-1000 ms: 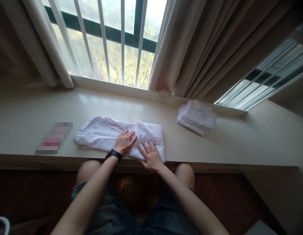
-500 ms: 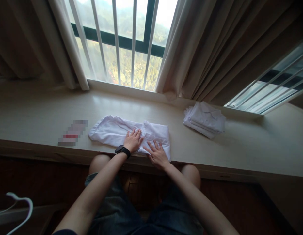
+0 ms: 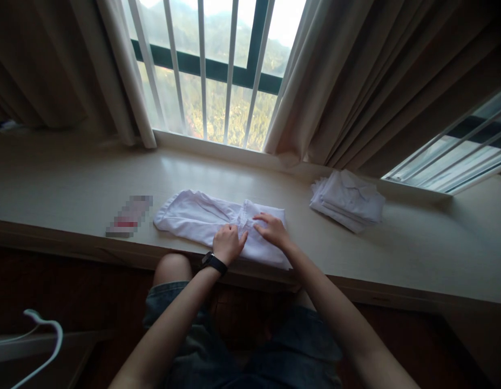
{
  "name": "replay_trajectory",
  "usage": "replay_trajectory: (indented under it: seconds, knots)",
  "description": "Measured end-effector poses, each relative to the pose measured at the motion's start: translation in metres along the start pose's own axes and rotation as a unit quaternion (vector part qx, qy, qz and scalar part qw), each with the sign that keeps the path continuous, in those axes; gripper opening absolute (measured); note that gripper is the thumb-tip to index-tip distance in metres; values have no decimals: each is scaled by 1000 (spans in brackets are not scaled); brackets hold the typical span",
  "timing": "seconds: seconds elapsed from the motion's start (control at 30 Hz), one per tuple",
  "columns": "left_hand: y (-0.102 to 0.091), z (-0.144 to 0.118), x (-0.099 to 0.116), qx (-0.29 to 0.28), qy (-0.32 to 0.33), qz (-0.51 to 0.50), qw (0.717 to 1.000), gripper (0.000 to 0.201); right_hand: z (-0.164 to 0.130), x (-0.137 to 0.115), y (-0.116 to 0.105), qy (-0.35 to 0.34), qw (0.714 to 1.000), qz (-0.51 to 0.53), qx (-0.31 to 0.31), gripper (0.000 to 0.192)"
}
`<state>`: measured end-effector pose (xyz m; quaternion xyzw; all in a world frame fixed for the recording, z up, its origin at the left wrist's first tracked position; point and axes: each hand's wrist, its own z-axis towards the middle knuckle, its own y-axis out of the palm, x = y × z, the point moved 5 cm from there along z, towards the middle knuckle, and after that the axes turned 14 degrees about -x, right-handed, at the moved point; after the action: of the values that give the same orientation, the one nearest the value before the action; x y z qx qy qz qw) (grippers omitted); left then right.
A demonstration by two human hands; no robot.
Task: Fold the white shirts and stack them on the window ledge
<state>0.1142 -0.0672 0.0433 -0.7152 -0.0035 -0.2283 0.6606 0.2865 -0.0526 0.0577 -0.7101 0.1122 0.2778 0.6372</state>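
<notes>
Head view: my left hand [image 3: 228,243] rests curled on the white garment [image 3: 202,219], fingers bent into the cloth; whether it pinches a fold, I cannot tell. My right hand [image 3: 272,229] presses its folded end, fingers spread. The garment lies at the ledge [image 3: 72,183] front edge (risk: uneven pressure could drag it off). No legible writing; the flat item [image 3: 129,217] is blurred.

Bare arms, no sleeves showing. There's a black smartwatch [image 3: 214,263] with a dark band on the left wrist, and dark blue denim shorts [image 3: 242,346] that end above the bare knees.
</notes>
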Motion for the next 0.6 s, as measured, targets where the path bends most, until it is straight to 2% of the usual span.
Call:
replay_trajectory:
  seconds: [0.07, 0.1, 0.17, 0.23, 0.33, 0.37, 0.43, 0.5, 0.53, 0.6]
  knots:
    - [4, 7, 4, -9, -25, -8, 1000, 39, 40, 9, -19, 70, 997, -13, 41, 40]
    - [6, 10, 5, -9, -32, -17, 999, 36, 60, 14, -24, 100, 994, -15, 35, 44]
    - [11, 14, 7, -10, -26, -43, 999, 23, 95, 22, -27, 145, 989, 7, -19, 52]
    - [15, 15, 9, -11, 5, -80, 997, 10, 117, 30, -26, 168, 981, 38, -87, 50]
    - [15, 13, 8, -3, 42, -154, 987, 6, 128, 39, -29, 167, 971, 78, -154, 29]
    - [14, 13, 5, 1, 43, -183, 982, 5, 129, 40, -31, 152, 966, 119, -173, 29]
    - [12, 15, -3, 7, 26, -244, 969, 5, 129, 38, -33, 99, 942, 238, -213, 39]
    - [10, 18, -15, 12, -6, -284, 959, 5, 131, 34, -32, 53, 907, 335, -249, 51]
    - [10, 20, -20, 8, -23, -291, 957, 6, 134, 33, -29, 50, 903, 341, -256, 53]
    - [11, 23, -30, -12, -50, -282, 958, 9, 141, 33, -22, 74, 932, 270, -228, 50]
